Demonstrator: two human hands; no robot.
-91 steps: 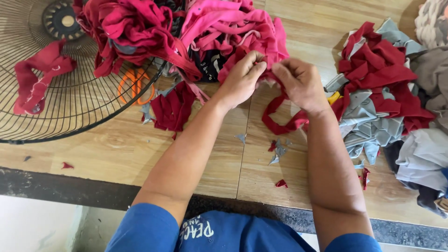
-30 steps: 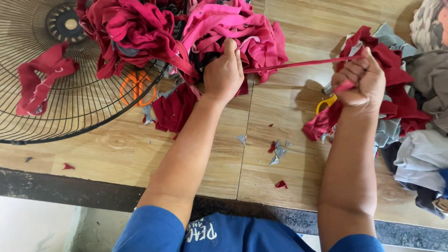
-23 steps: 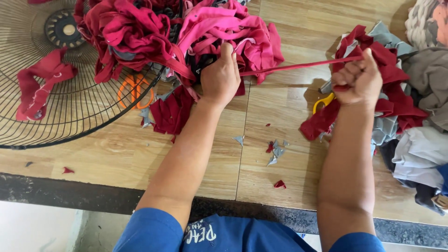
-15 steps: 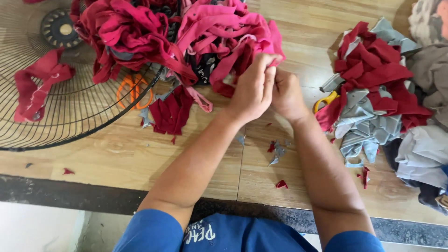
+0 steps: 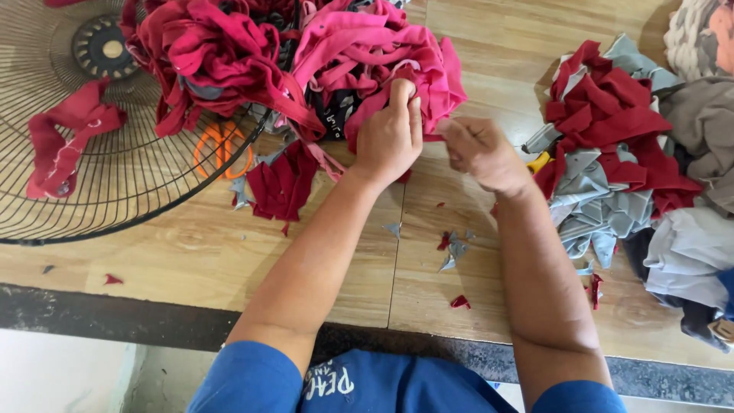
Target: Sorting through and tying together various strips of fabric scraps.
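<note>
A round wire fan guard [image 5: 92,191] lies on the wooden floor with red and pink fabric strips [image 5: 252,53] knotted thickly along its right rim. My left hand [image 5: 391,136] pinches a pink strip [image 5: 428,84] at the edge of that bunch. Just to its right, my right hand [image 5: 480,153] is closed on the short free end of the same strip. Both hands are close together, almost touching.
Orange-handled scissors [image 5: 222,149] lie under the guard's wires. A heap of red, grey and white cloth pieces [image 5: 619,153] sits at the right, with a yellow object [image 5: 540,161] at its edge. Small fabric scraps [image 5: 453,248] dot the floor. A dark floor border [image 5: 115,321] runs along the near side.
My right hand had pulled a red strip taut out to the right, then came back next to my left hand at the pink bunch. The guard stays put.
</note>
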